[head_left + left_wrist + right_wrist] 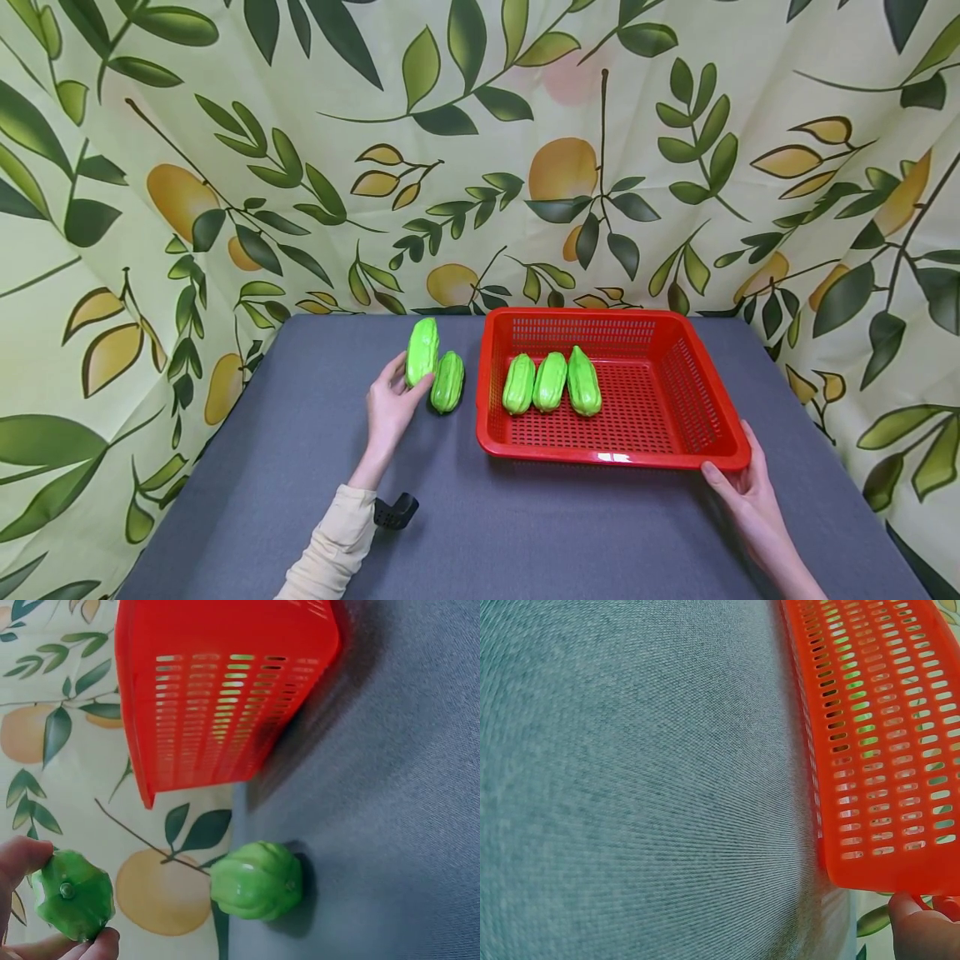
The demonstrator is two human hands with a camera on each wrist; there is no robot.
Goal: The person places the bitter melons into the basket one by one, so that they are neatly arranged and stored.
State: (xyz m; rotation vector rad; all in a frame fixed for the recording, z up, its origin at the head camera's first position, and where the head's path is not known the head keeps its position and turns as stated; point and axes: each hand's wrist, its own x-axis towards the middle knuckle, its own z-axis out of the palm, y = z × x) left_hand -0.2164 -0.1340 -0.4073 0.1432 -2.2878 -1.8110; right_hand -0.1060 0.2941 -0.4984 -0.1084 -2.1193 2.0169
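A green ribbed gourd (422,350) is pinched between the thumb and fingers of my left hand (388,408), held up off the table. In the left wrist view its knobbed end (73,894) faces the camera. Just right of it, a second gourd (447,382) lies on the table. My right hand (750,492) grips the front right corner of a red plastic basket (600,457), thumb on the rim and fingers beneath. Inside the basket, three similar gourds (551,382) lie side by side toward the left. The right wrist view shows the basket's slotted side (885,750) close up.
A dark grey cloth covers the table (247,467). Behind and on both sides hangs a leaf-and-fruit printed curtain (480,208). A black device (396,511) is strapped at my left wrist, below the beige sleeve (333,533).
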